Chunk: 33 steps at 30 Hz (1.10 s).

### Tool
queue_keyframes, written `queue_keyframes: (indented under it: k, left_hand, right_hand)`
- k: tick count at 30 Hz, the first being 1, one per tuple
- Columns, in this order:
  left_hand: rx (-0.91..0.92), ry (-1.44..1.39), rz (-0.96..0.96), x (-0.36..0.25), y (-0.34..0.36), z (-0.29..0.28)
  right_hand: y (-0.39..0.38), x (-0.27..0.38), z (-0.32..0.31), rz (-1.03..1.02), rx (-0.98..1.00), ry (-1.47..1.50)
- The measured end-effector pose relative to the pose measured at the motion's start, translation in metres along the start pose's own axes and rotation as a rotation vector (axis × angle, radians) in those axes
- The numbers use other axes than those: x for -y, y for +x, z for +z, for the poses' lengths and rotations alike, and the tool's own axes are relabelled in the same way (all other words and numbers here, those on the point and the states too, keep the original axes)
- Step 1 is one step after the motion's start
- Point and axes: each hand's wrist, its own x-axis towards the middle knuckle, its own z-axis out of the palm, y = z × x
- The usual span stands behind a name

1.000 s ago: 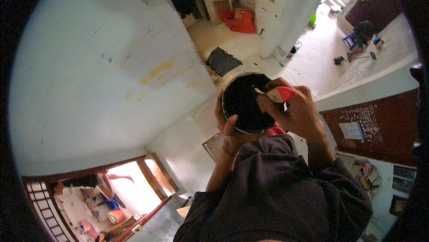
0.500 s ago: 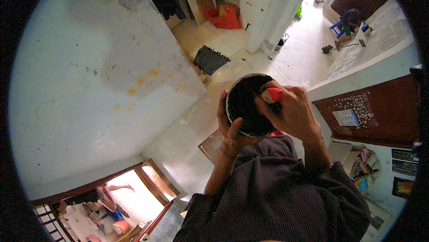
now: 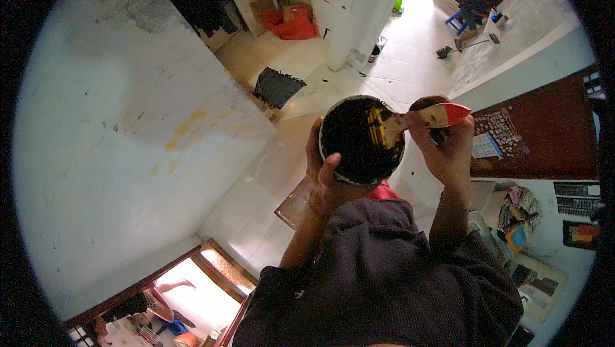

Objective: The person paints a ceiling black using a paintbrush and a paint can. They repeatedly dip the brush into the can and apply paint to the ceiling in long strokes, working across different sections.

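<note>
The left hand [image 3: 323, 179], half-curled, cups a round, dark-inside container [image 3: 343, 139], while the right hand [image 3: 450, 149] pinches a red-tipped wooden brush [image 3: 434, 116] across its right edge.

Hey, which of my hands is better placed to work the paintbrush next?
Probably your right hand: it grips the paintbrush by its red-tipped handle, while your left hand holds the round container.

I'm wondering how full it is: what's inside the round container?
The round container looks near-black inside, with the brush at the right of its mouth, bristles yellow-streaked. What lies under the bristles is covered; the bottom and level are too dark to tell.
</note>
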Motion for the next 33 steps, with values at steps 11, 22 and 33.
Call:
queue_keyframes:
  k: [11, 22, 33]
  left_hand:
    - [0.481, 0.661, 0.763, 0.042, 0.026, 0.056]
    - [0.263, -0.169, -0.344, 0.109, 0.007, 0.115]
    - [0.628, 0.371, 0.052, 0.138, 0.016, 0.119]
  right_hand:
    - [-0.002, -0.031, -0.053, -0.083, -0.022, -0.167]
    - [0.006, -0.075, -0.1, -0.076, -0.095, -0.496]
    - [-0.036, -0.083, -0.142, 0.102, -0.584, 0.093]
